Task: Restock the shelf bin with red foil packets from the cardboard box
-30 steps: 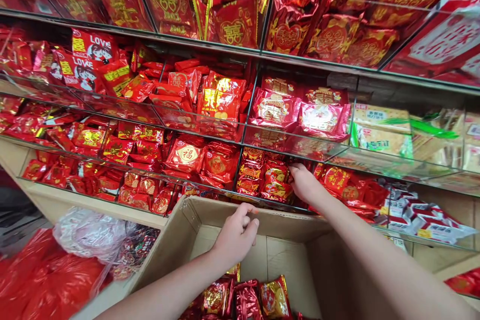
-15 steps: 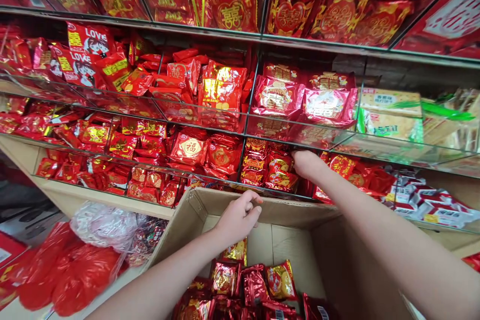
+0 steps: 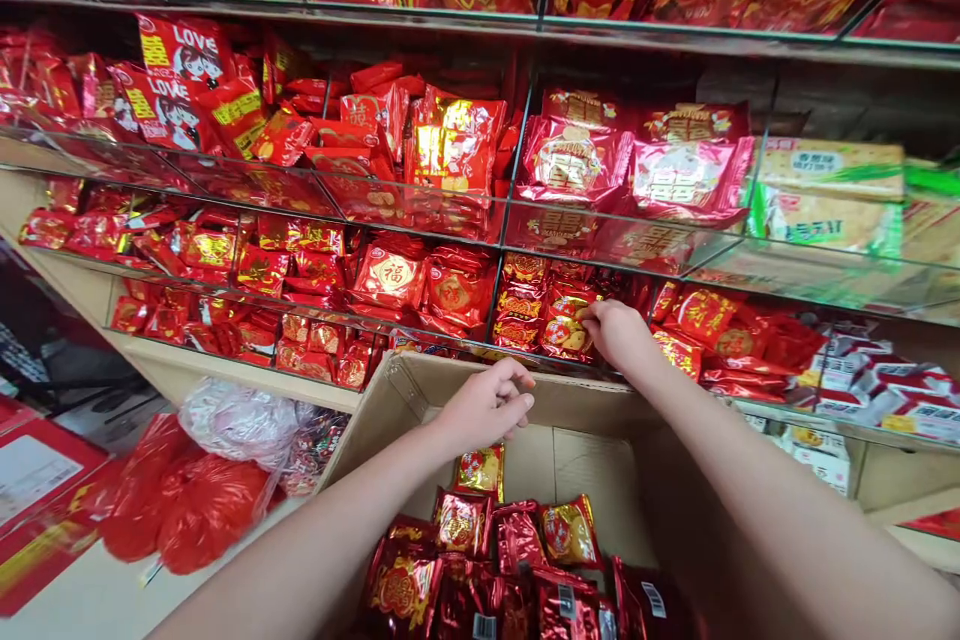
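Observation:
My right hand (image 3: pixel 624 342) is at a shelf compartment, fingers pinched together at the edge of a red and gold snack packet (image 3: pixel 568 332). More packets of this kind stand stacked to its left in the compartment. Above the cardboard box (image 3: pixel 592 402) hangs my left hand (image 3: pixel 489 404), loosely curled, thumb apart from the fingers, with nothing in it. Inside the box lie several shiny packets, among them a gold and red one (image 3: pixel 570 530) and a dark red one (image 3: pixel 519 536). A gold packet (image 3: pixel 480 470) lies just below my left hand.
Clear dividers and front strips (image 3: pixel 615 240) part the shelf into compartments full of red packets. Pale green-edged biscuit packs (image 3: pixel 829 195) sit at the right. Left of the box are red plastic bags (image 3: pixel 202 510) and a clear bag (image 3: pixel 240 425).
My right hand has drawn back out of the compartment, and its fingertips now show at the packet's edge. My left hand keeps its place over the box. The view has shifted slightly.

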{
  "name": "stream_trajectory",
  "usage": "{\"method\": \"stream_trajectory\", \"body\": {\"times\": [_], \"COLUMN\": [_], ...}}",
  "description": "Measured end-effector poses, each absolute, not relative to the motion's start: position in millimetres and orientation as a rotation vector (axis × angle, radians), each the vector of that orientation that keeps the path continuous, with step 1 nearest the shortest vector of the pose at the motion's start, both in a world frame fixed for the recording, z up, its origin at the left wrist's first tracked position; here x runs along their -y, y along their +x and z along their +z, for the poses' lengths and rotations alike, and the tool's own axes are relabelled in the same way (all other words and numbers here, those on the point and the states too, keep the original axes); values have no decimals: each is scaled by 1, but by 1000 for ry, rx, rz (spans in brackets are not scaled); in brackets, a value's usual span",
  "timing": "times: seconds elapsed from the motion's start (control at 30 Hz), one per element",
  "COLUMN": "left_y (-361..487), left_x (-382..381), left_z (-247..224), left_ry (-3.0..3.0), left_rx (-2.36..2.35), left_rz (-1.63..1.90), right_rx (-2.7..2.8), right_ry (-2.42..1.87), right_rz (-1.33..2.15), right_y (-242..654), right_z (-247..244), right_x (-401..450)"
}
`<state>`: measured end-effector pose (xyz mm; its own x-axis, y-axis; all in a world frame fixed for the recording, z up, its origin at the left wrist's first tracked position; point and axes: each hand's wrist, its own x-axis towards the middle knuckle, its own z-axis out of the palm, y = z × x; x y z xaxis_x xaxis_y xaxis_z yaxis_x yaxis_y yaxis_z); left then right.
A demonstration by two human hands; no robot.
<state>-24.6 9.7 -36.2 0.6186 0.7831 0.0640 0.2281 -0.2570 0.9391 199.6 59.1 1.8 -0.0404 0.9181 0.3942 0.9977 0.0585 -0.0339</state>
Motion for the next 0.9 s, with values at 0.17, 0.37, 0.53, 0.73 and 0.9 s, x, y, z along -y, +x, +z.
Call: {"method": "stream_trajectory", "body": {"times": [0.17,0.37,0.53,0.73,0.9], "left_y": [-26,-32,-38,-32,-27], "left_x": [-10,-19,-20,-23,-23], "left_z": [-36,-50,-90,-109,-100], "left_ry": [1945,2460,2485,2419,2403], "left_rx": [-791,-877,-1100,-1263,-1333], "left_rz": [663,153,-299,-511,-521], "right_rx": [2032,1944,2146,2896,3094], "right_ry": [-1888,-1697,-1261,-1203,-1407], "right_rz": [-416,-533,-570,-134,184], "right_y": [206,206,191,173,164], "right_z": [-6,6,11,-37,-76], "right_x": [-57,-36,20,60,55]}}
